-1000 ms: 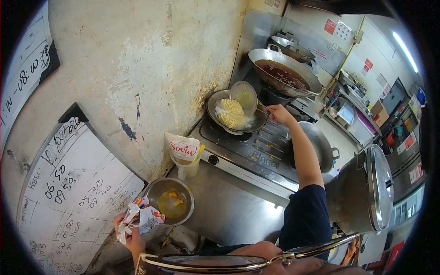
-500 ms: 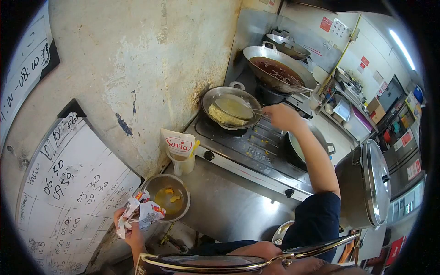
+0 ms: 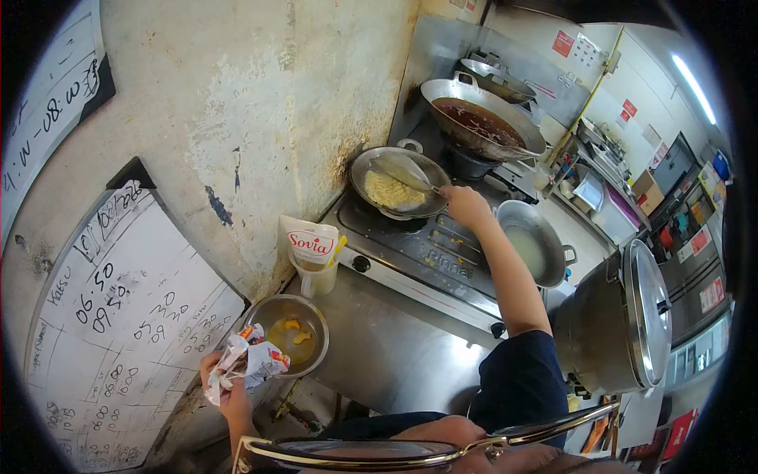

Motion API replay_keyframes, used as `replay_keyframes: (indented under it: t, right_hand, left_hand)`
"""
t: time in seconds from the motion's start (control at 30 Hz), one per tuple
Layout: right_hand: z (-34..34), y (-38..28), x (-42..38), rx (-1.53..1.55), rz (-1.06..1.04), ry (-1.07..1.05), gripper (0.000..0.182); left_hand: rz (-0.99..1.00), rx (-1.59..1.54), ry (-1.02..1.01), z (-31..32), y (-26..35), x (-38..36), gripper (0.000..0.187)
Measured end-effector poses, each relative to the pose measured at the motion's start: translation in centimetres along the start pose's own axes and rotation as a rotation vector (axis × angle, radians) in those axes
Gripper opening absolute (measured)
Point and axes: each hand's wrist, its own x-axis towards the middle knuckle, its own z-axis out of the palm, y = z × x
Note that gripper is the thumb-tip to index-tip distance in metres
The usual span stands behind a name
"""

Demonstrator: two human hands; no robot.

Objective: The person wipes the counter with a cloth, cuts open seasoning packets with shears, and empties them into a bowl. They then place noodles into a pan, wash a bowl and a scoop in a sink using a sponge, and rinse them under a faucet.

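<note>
My right hand [image 3: 467, 207] is closed on the handle of a round skimmer [image 3: 401, 167], tilted inside the small wok [image 3: 439, 175] on the stove. Below the skimmer's head, a pale yellow clump of noodles [image 3: 385, 192] lies in that wok. At lower left, my left hand [image 3: 229, 399] grips crumpled plastic wrappers [image 3: 262, 362] with red and yellow print. These wrappers hang at the left rim of a metal bowl [image 3: 322, 336], which holds yellow liquid and some orange-yellow pieces [image 3: 302, 337].
A Sovia pouch [image 3: 309, 243] stands in a jug against the wall. Behind is a large wok [image 3: 527, 136] of dark reddish-brown liquid. Right of my forearm sit another pan [image 3: 553, 246] with cloudy liquid and a tall lidded pot [image 3: 588, 336]. A whiteboard [image 3: 130, 316] leans at left.
My right hand has moved slightly left and down, tilting the skimmer so more noodles show. My forearm has swung left, uncovering the right-hand pan. My left hand still holds the wrappers.
</note>
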Motion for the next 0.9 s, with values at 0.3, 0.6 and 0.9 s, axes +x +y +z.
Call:
replay_keyframes:
  t: [0.3, 0.6, 0.9]
  right_hand:
    - [0.3, -0.7, -0.3, -0.02, 0.081, -0.025, 0.03]
    - [4.1, 2.2, -1.2, 0.217, 0.012, 0.426, 0.03]
    - [-1.2, -3.8, -14.7, 1.658, 0.272, -0.213, 0.028]
  left_hand:
    - [0.15, -0.191, 0.037, 0.6, 1.5, -0.5, 0.029]
    - [0.169, -0.156, 0.151, 0.0, 3.7, -1.2, 0.036]
    - [0.278, -0.179, 0.219, -3.7, 6.5, -2.9, 0.038]
